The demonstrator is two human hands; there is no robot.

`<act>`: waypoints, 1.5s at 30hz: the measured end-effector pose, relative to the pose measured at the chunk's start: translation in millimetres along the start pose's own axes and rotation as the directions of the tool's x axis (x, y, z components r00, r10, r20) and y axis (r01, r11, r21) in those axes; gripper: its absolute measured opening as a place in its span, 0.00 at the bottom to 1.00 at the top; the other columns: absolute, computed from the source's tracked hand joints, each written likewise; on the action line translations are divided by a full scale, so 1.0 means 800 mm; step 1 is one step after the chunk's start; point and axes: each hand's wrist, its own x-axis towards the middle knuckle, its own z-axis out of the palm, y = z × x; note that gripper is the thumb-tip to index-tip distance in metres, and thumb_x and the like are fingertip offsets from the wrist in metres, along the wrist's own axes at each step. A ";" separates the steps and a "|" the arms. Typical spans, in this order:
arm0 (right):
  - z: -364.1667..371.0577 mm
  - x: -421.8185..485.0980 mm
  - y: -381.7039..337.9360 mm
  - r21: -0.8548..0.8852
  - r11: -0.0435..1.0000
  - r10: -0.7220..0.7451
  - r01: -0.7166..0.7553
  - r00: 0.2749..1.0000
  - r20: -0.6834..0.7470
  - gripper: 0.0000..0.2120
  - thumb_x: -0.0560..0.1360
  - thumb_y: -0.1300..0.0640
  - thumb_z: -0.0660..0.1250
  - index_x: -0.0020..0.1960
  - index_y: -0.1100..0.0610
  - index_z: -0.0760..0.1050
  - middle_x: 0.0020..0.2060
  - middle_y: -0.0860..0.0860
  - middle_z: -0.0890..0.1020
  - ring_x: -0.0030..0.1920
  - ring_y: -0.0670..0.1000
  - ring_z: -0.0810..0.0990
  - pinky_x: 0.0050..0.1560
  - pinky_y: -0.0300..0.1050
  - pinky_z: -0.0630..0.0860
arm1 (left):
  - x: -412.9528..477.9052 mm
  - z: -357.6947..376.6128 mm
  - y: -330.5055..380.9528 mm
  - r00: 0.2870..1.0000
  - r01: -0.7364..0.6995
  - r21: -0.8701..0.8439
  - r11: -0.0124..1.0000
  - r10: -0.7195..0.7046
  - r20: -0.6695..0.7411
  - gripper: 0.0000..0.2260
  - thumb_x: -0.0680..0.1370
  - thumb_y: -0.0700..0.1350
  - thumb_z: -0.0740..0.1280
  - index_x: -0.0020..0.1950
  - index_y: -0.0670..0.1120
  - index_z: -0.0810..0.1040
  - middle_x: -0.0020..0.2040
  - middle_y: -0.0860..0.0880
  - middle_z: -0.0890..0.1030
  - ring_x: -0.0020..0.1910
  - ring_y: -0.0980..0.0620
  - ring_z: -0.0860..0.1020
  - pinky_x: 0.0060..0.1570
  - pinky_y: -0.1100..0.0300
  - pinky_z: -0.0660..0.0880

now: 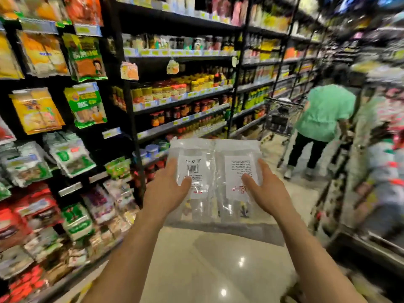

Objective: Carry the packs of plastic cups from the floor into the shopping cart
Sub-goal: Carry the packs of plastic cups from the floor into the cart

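Observation:
Two clear packs of plastic cups lie side by side in front of me, held up at chest height. The left pack [192, 171] carries a white label with a barcode, the right pack [237, 171] a white label with fine print. My left hand [167, 189] grips the left pack from its outer side, thumb on top. My right hand [265, 190] grips the right pack the same way. A metal shopping cart [282, 114] stands farther down the aisle, on the right, well beyond the packs.
Black shelves [131, 101] full of snack bags and jars line the left side. A person in a green shirt [325, 112] bends beside the cart. More shelving [376, 171] crowds the right. The glossy floor [214, 259] runs between them.

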 end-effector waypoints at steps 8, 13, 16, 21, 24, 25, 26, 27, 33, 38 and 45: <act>-0.237 -0.160 0.224 -0.033 0.929 0.337 -0.368 0.880 -0.334 0.36 0.78 0.38 0.60 0.79 0.52 0.52 0.68 0.58 0.74 0.66 0.59 0.73 0.58 0.50 0.71 | -0.081 0.134 0.309 0.859 -0.377 -0.267 0.887 0.442 0.258 0.34 0.73 0.65 0.54 0.77 0.58 0.51 0.66 0.46 0.74 0.62 0.42 0.73 0.57 0.49 0.73; -0.386 -0.286 0.353 0.010 0.852 0.461 -0.524 0.740 -0.490 0.36 0.77 0.39 0.62 0.79 0.52 0.53 0.68 0.57 0.74 0.66 0.59 0.74 0.57 0.50 0.71 | -0.189 0.209 0.515 0.733 -0.498 -0.378 0.781 0.612 0.299 0.33 0.78 0.60 0.58 0.78 0.61 0.42 0.67 0.43 0.71 0.63 0.41 0.72 0.54 0.52 0.71; -0.474 -0.365 0.434 0.042 0.803 0.509 -0.594 0.648 -0.567 0.34 0.77 0.41 0.64 0.78 0.51 0.55 0.67 0.59 0.75 0.65 0.61 0.74 0.59 0.51 0.70 | -0.267 0.256 0.639 0.635 -0.557 -0.432 0.709 0.699 0.328 0.32 0.79 0.60 0.58 0.78 0.55 0.48 0.65 0.42 0.72 0.63 0.40 0.73 0.54 0.52 0.73; -0.604 -0.504 0.545 0.131 0.696 0.589 -0.706 0.457 -0.667 0.33 0.77 0.42 0.64 0.77 0.50 0.57 0.67 0.58 0.75 0.65 0.61 0.73 0.61 0.53 0.70 | -0.409 0.318 0.838 0.467 -0.620 -0.508 0.598 0.801 0.374 0.30 0.79 0.58 0.60 0.77 0.50 0.55 0.65 0.39 0.73 0.63 0.37 0.72 0.57 0.49 0.71; -0.668 -0.575 0.596 0.174 0.641 0.603 -0.748 0.350 -0.717 0.33 0.78 0.42 0.64 0.77 0.50 0.57 0.67 0.56 0.75 0.65 0.59 0.74 0.60 0.51 0.70 | -0.484 0.345 0.939 0.355 -0.656 -0.560 0.506 0.862 0.363 0.30 0.78 0.57 0.61 0.77 0.50 0.54 0.65 0.38 0.73 0.64 0.37 0.71 0.59 0.47 0.71; -0.686 -0.598 0.613 0.192 0.616 0.612 -0.764 0.310 -0.728 0.33 0.77 0.41 0.63 0.78 0.50 0.56 0.67 0.56 0.75 0.65 0.59 0.74 0.60 0.52 0.71 | -0.508 0.353 0.969 0.314 -0.664 -0.584 0.466 0.883 0.348 0.30 0.78 0.57 0.61 0.77 0.51 0.54 0.65 0.39 0.73 0.64 0.37 0.72 0.58 0.46 0.72; -0.703 -0.620 0.629 0.215 0.591 0.623 -0.778 0.270 -0.734 0.34 0.77 0.40 0.63 0.78 0.50 0.56 0.67 0.56 0.75 0.65 0.59 0.74 0.60 0.52 0.71 | -0.531 0.360 0.998 0.270 -0.671 -0.609 0.423 0.904 0.331 0.30 0.78 0.56 0.61 0.77 0.51 0.54 0.64 0.39 0.74 0.64 0.37 0.72 0.57 0.46 0.72; -0.719 -0.641 0.644 0.234 0.566 0.630 -0.791 0.231 -0.742 0.34 0.77 0.40 0.62 0.78 0.49 0.55 0.67 0.56 0.75 0.64 0.59 0.74 0.59 0.52 0.71 | -0.554 0.369 1.026 0.230 -0.674 -0.630 0.386 0.920 0.318 0.30 0.78 0.56 0.61 0.77 0.51 0.54 0.63 0.39 0.74 0.64 0.37 0.72 0.56 0.46 0.73; -0.801 -0.748 0.736 0.319 0.444 0.625 -0.838 0.035 -0.780 0.33 0.76 0.39 0.62 0.77 0.45 0.55 0.66 0.53 0.76 0.61 0.59 0.76 0.56 0.51 0.72 | -0.676 0.430 1.182 -0.003 -0.654 -0.730 0.201 0.963 0.269 0.32 0.78 0.58 0.60 0.78 0.51 0.52 0.64 0.39 0.75 0.62 0.39 0.73 0.54 0.48 0.72; -0.867 -0.803 0.816 0.366 0.354 0.583 -0.861 -0.103 -0.806 0.32 0.77 0.40 0.62 0.77 0.45 0.54 0.65 0.51 0.77 0.59 0.58 0.78 0.53 0.50 0.73 | -0.764 0.492 1.313 -0.155 -0.576 -0.815 0.064 0.970 0.186 0.26 0.76 0.59 0.61 0.72 0.54 0.60 0.63 0.44 0.75 0.59 0.41 0.75 0.51 0.49 0.74; -0.964 -0.849 0.913 0.459 0.205 0.544 -0.865 -0.289 -0.788 0.31 0.78 0.40 0.61 0.77 0.47 0.55 0.65 0.48 0.77 0.59 0.55 0.78 0.49 0.46 0.70 | -0.870 0.564 1.482 -0.299 -0.477 -0.878 -0.038 0.946 0.122 0.26 0.77 0.58 0.62 0.73 0.53 0.60 0.65 0.45 0.74 0.61 0.43 0.74 0.54 0.50 0.74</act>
